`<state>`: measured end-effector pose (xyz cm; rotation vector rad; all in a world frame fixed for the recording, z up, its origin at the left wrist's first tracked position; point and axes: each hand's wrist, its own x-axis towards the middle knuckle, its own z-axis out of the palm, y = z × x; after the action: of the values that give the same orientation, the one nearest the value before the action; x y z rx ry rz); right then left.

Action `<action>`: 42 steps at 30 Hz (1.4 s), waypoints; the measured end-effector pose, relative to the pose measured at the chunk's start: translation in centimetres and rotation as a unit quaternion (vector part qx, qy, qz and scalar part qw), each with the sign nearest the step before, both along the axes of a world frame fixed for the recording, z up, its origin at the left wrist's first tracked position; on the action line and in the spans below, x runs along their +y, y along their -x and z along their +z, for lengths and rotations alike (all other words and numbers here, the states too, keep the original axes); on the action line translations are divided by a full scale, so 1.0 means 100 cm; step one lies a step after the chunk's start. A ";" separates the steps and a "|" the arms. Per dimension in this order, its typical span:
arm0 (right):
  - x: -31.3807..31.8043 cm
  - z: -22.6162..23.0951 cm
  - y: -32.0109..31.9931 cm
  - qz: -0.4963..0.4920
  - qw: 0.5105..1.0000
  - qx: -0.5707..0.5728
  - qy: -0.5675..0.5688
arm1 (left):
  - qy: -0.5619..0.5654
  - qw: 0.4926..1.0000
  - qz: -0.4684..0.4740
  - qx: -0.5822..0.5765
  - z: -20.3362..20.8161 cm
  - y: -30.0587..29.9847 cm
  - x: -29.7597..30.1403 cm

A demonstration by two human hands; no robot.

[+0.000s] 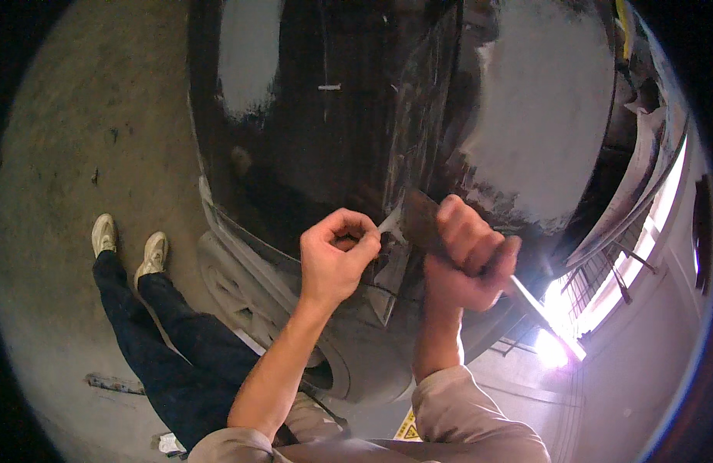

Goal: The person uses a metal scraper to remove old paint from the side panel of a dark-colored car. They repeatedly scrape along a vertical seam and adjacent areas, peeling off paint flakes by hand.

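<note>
My left hand [333, 258] pinches a small thin white scraper [389, 224] between thumb and fingers, its tip against the black car body panel [310, 139]. My right hand [464, 258] is clenched around a flat dark-bladed putty tool [418, 220]. The tool's metal shaft [542, 309] sticks out to the lower right. Both hands meet at the panel's lower edge, the scraper tip touching the dark blade. Dull grey filler patches [542, 100] cover parts of the glossy panel.
A second grey patch [248, 54] lies at the upper left of the panel. A car wheel [248, 285] sits below my left arm. Legs in dark trousers [163, 339] with pale shoes [152, 255] stand on the concrete floor [79, 139]. A bright barred window [603, 285] glares at right.
</note>
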<state>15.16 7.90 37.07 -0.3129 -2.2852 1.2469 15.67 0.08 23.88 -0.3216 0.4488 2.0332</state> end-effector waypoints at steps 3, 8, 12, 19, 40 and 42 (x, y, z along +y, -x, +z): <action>-0.006 -0.006 -0.008 -0.004 1.000 -0.021 -0.009 | -0.004 1.000 0.014 0.009 -0.003 -0.004 -0.001; -0.029 -0.011 -0.008 0.011 0.999 -0.050 0.019 | -0.021 0.999 0.040 -0.030 -0.021 -0.002 -0.021; -0.033 0.045 -0.003 -0.009 0.996 0.087 -0.033 | 0.040 0.998 0.035 0.021 -0.024 -0.004 -0.023; -0.040 0.048 -0.029 0.026 1.000 0.016 -0.001 | 0.390 0.875 0.003 0.287 -0.072 0.047 -0.074; -0.036 0.001 -0.039 0.025 0.991 -0.042 -0.122 | 0.530 0.752 0.047 0.388 -0.172 0.049 -0.124; -0.038 0.000 -0.041 0.025 0.990 -0.044 -0.132 | 0.531 0.716 0.087 0.444 -0.178 0.053 -0.124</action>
<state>19.22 4.06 37.11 -0.2192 -2.5126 0.9549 10.39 -12.34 6.04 -0.0046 2.2866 1.7578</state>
